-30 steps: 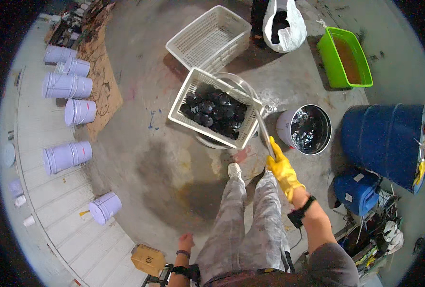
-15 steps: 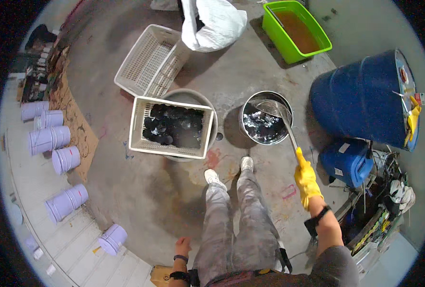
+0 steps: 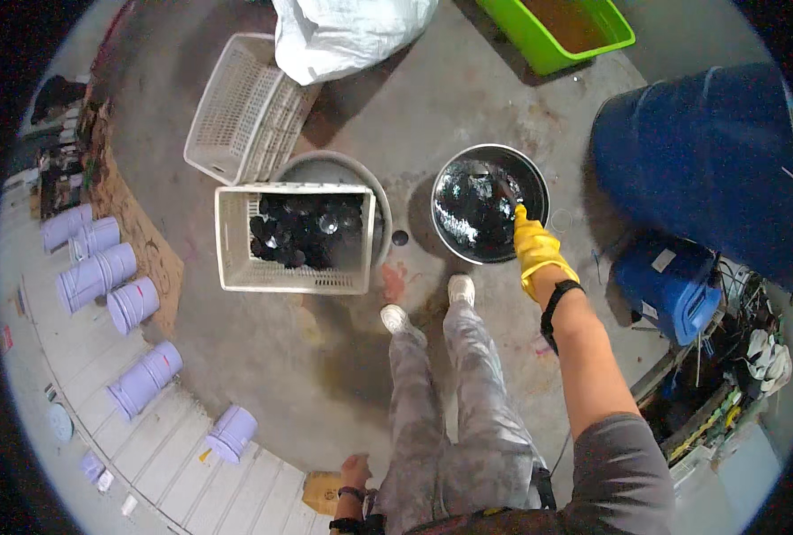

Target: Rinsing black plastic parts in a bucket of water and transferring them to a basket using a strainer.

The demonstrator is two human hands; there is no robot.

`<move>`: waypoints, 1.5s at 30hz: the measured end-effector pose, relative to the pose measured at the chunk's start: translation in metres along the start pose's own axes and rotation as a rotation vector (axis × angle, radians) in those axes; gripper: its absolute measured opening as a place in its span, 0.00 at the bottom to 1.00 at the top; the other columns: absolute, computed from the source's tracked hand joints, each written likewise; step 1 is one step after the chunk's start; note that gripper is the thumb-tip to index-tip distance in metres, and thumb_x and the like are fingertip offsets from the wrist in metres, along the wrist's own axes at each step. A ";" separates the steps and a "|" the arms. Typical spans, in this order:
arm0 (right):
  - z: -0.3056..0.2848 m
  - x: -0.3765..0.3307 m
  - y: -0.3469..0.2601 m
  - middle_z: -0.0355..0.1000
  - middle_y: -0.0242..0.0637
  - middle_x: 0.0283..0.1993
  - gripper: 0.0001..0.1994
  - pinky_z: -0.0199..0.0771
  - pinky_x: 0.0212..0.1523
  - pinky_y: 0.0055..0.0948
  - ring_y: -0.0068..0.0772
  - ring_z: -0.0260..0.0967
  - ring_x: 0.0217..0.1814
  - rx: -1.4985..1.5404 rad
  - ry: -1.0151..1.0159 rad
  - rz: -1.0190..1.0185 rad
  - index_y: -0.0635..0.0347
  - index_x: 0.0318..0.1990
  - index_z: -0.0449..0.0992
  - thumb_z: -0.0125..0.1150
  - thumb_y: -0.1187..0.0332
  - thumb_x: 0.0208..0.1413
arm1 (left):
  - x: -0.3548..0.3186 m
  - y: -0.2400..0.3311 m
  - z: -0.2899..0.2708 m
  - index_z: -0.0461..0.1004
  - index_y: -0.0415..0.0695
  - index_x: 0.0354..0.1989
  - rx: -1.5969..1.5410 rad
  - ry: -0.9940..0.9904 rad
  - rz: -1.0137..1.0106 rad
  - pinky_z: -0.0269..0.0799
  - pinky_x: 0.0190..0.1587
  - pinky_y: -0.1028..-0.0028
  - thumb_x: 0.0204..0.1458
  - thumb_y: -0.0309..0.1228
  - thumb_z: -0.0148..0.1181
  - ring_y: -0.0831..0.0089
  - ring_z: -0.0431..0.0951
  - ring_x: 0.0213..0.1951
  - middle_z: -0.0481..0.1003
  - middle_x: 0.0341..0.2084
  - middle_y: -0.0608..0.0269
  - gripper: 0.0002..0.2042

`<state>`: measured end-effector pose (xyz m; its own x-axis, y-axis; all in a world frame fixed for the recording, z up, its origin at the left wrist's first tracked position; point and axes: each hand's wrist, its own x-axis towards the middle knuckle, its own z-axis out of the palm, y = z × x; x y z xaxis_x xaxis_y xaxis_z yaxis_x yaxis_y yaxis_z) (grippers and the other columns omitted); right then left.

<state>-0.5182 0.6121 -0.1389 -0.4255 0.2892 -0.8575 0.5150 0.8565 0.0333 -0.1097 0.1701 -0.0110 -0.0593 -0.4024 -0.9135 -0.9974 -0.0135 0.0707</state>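
Ladle handle (image 3: 507, 194) slants up-left from right hand (image 3: 537, 252) into pot (image 3: 488, 202).

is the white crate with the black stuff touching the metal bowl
Apart. The head view shows bare floor with a small dark spot between the crate and the bowl; the right hand reaches into the bowl.

The round metal basin (image 3: 488, 203) sits upright on the floor, filled with dark, glossy pieces and liquid. It lies directly under the yellow-gloved right hand (image 3: 539, 251), whose fingers reach over its near rim, far from the left hand (image 3: 355, 470).
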 end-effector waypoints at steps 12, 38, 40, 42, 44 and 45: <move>0.048 0.045 0.049 0.73 0.42 0.30 0.28 0.70 0.33 0.30 0.38 0.72 0.34 0.107 -0.129 -0.129 0.62 0.52 0.63 0.56 0.67 0.39 | 0.011 0.023 0.017 0.72 0.40 0.32 -0.122 -0.021 -0.056 0.64 0.17 0.78 0.47 0.28 0.54 0.79 0.63 0.14 0.65 0.14 0.69 0.06; 0.128 -0.051 0.120 0.69 0.35 0.24 0.20 0.58 0.07 0.20 0.18 0.58 0.10 1.773 -0.568 0.029 0.46 0.52 0.61 0.51 0.74 0.50 | 0.008 0.031 -0.028 0.74 0.41 0.30 0.072 0.079 0.065 0.64 0.16 0.76 0.47 0.28 0.55 0.80 0.64 0.14 0.65 0.13 0.71 0.05; 0.133 -0.057 0.123 0.69 0.36 0.24 0.21 0.58 0.08 0.19 0.18 0.58 0.10 1.801 -0.596 -0.009 0.45 0.53 0.61 0.51 0.74 0.50 | 0.009 0.021 -0.035 0.74 0.41 0.30 0.091 0.080 0.094 0.65 0.16 0.76 0.47 0.27 0.55 0.79 0.64 0.14 0.65 0.13 0.71 0.05; 0.136 -0.061 0.125 0.66 0.30 0.22 0.23 0.59 0.10 0.19 0.16 0.56 0.10 1.802 -0.564 -0.011 0.45 0.55 0.61 0.50 0.74 0.50 | 0.008 0.018 -0.039 0.74 0.41 0.31 0.174 0.027 0.173 0.66 0.16 0.77 0.47 0.27 0.54 0.79 0.64 0.14 0.65 0.14 0.70 0.05; 0.140 -0.065 0.132 0.68 0.32 0.23 0.23 0.59 0.09 0.19 0.17 0.57 0.10 1.841 -0.576 -0.009 0.46 0.55 0.60 0.50 0.75 0.50 | 0.004 0.017 -0.036 0.74 0.41 0.31 0.118 0.039 0.108 0.66 0.17 0.77 0.47 0.26 0.54 0.79 0.64 0.14 0.66 0.14 0.70 0.05; 0.140 -0.068 0.134 0.69 0.35 0.24 0.23 0.59 0.09 0.19 0.17 0.58 0.11 1.875 -0.593 -0.011 0.46 0.55 0.59 0.51 0.75 0.50 | 0.000 0.021 -0.033 0.74 0.41 0.32 0.056 0.055 0.042 0.66 0.17 0.77 0.47 0.26 0.53 0.79 0.64 0.14 0.66 0.15 0.69 0.05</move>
<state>-0.3162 0.6473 -0.1480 -0.3780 -0.2088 -0.9019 0.6900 -0.7131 -0.1241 -0.1292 0.1392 0.0039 -0.1007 -0.4516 -0.8865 -0.9949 0.0555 0.0847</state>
